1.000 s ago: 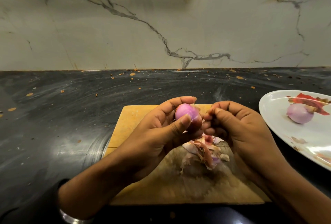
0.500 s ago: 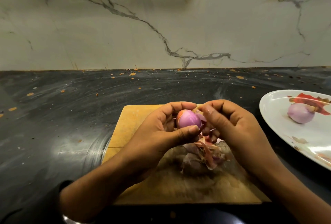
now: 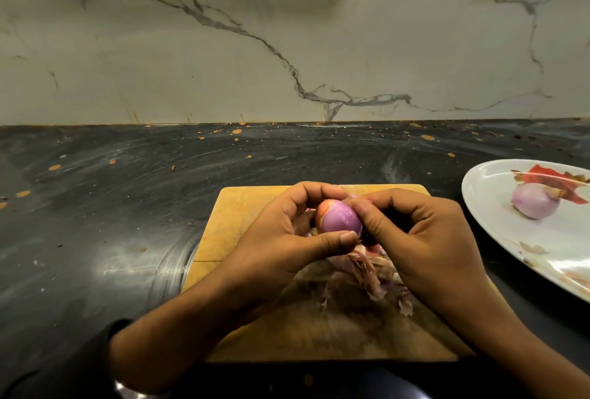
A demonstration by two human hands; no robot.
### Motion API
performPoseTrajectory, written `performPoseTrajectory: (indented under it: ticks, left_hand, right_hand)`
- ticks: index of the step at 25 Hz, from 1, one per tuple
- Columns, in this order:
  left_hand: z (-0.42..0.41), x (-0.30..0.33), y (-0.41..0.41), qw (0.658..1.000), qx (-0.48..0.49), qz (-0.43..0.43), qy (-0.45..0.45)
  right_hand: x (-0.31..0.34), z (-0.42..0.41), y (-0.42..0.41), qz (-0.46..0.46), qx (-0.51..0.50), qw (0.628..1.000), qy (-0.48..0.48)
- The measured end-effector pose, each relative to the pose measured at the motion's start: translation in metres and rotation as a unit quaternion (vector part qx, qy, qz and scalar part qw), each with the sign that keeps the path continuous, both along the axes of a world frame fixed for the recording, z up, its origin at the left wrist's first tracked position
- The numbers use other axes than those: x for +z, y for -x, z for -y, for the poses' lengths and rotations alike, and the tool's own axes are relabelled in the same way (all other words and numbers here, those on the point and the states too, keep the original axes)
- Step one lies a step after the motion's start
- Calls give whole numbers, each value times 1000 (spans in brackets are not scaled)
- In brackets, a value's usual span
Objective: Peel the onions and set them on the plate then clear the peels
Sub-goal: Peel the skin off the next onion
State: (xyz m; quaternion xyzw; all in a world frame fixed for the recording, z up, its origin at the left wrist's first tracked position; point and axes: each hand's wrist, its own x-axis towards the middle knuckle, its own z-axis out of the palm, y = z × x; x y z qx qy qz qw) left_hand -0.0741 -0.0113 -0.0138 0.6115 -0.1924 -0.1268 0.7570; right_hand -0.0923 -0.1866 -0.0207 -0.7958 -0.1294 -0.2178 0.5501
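My left hand (image 3: 281, 239) grips a small purple onion (image 3: 340, 218) above the wooden cutting board (image 3: 233, 223), thumb under it and fingers curled over the top. An orange patch of skin still clings to the onion's left side. My right hand (image 3: 415, 236) pinches a bit of skin at the onion's upper right edge. A pile of loose peels (image 3: 367, 274) lies on the board under my hands. One peeled onion (image 3: 534, 204) rests on the white plate (image 3: 498, 239) at the right, beside a red peel (image 3: 555, 180).
The board lies on a dark, scuffed counter (image 3: 127, 207) dotted with orange specks. A marble wall (image 3: 287, 47) rises behind it. The plate runs off the right edge of the view.
My left hand has turned the onion so the orange skin patch shows on its left. My right hand has moved up from beside the onion to its upper right edge.
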Motion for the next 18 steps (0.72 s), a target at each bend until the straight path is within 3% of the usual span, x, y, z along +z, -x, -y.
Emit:
performPoseTrajectory:
  ticks: [4,7,15,18]
  left_hand:
    - [0,3,2,1000,-10,-18,19]
    - [1,4,2,998,-9,-36,45]
    - [-2,9,1,992,36,-76,91]
    - [-2,9,-1,992,36,-74,98]
  right_hand:
    - [2,0,1,-8,-11,999,-35]
    - [2,2,-2,-64,-19,996,-52]
    - [-3,3,-2,-54,-20,992,112]
    - [-3,4,-1,-41,-12,995,87]
